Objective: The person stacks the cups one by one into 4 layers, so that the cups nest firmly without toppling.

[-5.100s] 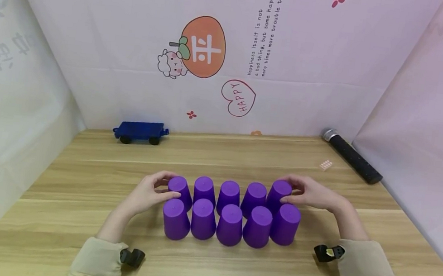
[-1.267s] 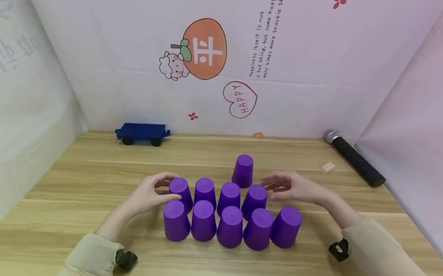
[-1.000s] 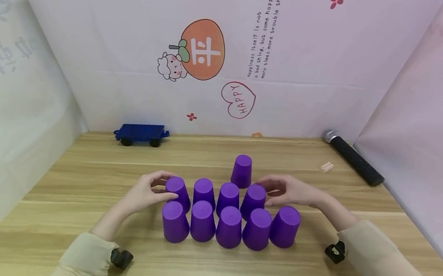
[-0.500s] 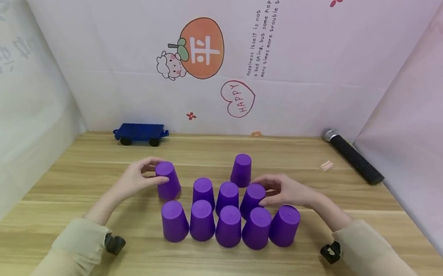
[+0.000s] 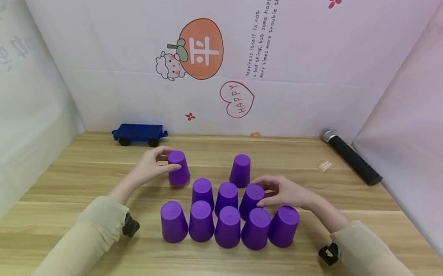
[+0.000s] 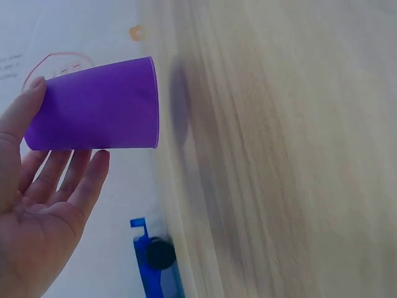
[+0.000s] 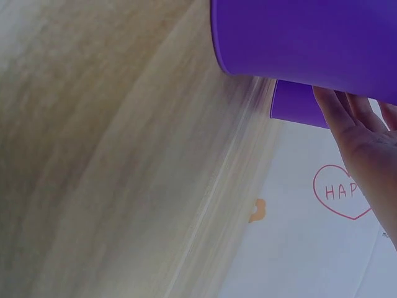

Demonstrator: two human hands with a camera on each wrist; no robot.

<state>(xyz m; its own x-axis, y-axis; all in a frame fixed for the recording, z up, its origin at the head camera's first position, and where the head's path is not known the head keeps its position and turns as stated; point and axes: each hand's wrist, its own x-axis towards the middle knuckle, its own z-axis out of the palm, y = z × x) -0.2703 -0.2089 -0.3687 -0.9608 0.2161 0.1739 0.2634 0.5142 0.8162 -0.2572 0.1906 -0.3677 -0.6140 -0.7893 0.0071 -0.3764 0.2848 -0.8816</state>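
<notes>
My left hand (image 5: 152, 165) grips an upside-down purple cup (image 5: 179, 169) between thumb and fingers at the back left. In the left wrist view, the rim of this cup (image 6: 99, 105) is off the table, with a shadow beside it. My right hand (image 5: 287, 193) holds the right end cup (image 5: 252, 201) of a shorter middle row of three, thumb in front and fingers behind. A single cup (image 5: 240, 172) stands inverted behind that row. Nearest the person is a front row of several inverted cups, such as the centre one (image 5: 228, 227).
A blue toy wagon (image 5: 139, 133) stands at the back left against the printed backdrop (image 5: 292, 96). At the back right lies a black microphone (image 5: 352, 157), with a small pale dotted patch (image 5: 325, 166) near it. Cloth walls bound the wooden table (image 5: 190, 271).
My left hand has lifted the left end cup out of the middle row and carried it backward. My right hand set a cup down behind the rows, then moved to the row's right end cup.
</notes>
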